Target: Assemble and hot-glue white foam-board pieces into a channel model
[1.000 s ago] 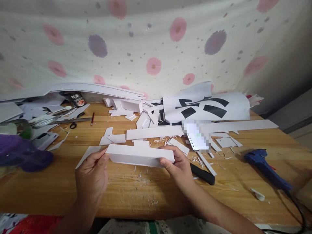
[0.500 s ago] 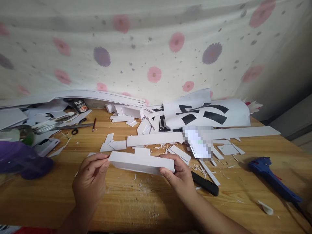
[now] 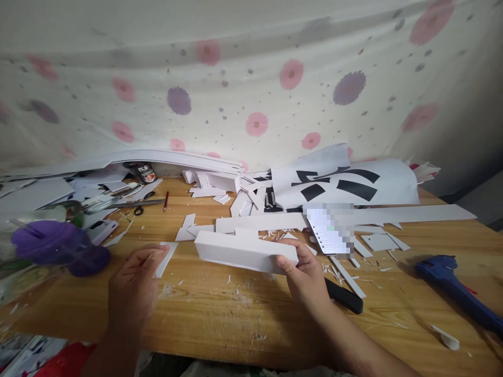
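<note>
A long white box-shaped piece of foam board or card (image 3: 243, 253), with a small tab rising from its far edge, is held above the table. My right hand (image 3: 304, 269) grips its right end, thumb on the near side and fingers behind. My left hand (image 3: 135, 283) is apart from the piece, off its left end, with thumb and forefinger pinched together. Whether anything tiny sits in that pinch cannot be made out. Just behind those fingertips is a small white strip (image 3: 168, 257), which seems to lie on the table.
A purple container (image 3: 45, 241) stands at left, near scissors (image 3: 151, 201) and a red pencil (image 3: 166, 201). White offcuts, a phone (image 3: 328, 233) and a black-handled tool (image 3: 343, 297) lie beyond my hands. At right are a blue glue gun (image 3: 451, 285) and a white plastic piece (image 3: 446, 337).
My left hand has let go of the white piece's left end and drawn away leftward. My right hand still holds the piece, now tilted slightly. The whole view has shifted a little.
</note>
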